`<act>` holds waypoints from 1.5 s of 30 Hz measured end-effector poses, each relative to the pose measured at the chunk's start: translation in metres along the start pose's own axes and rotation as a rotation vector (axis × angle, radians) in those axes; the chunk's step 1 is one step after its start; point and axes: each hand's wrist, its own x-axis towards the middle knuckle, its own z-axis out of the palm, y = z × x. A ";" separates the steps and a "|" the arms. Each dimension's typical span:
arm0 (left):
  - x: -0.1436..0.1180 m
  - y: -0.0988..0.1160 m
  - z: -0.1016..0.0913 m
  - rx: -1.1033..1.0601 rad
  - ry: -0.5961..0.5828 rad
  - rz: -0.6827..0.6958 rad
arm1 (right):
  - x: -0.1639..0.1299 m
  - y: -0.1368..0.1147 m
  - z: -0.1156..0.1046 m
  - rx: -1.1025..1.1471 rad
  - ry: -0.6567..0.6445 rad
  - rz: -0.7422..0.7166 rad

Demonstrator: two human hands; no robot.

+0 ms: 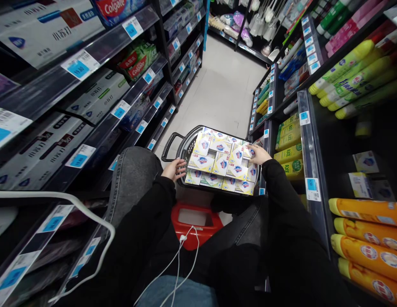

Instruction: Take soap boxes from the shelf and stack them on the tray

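Note:
A dark shopping basket stands on the floor in front of my knees, filled with several white and yellow soap boxes. My left hand rests on the basket's near left rim, fingers spread beside the boxes. My right hand lies on a soap box at the basket's right side; whether it grips the box I cannot tell. Both arms wear black sleeves.
Shelves of toothpaste boxes line the left of the aisle; shelves with yellow and green bottles and orange packs line the right. A red stool sits under me. White earphone cable hangs over my lap. Pale floor runs ahead.

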 end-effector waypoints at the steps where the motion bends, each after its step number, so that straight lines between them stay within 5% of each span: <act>1: 0.000 0.000 0.000 0.000 0.000 0.000 | 0.000 0.001 0.001 0.001 0.004 0.002; 19: 0.000 0.000 0.000 0.016 0.003 -0.004 | 0.000 0.003 -0.001 0.031 0.054 0.001; 25: 0.000 0.000 0.000 0.022 -0.003 -0.009 | -0.031 0.008 -0.007 0.131 0.270 0.344; 32: 0.000 -0.001 0.002 0.031 -0.019 0.002 | -0.069 -0.008 0.037 0.213 0.244 0.548; 45: 0.009 -0.011 0.002 0.189 -0.042 0.013 | -0.080 0.005 0.058 0.385 0.259 0.340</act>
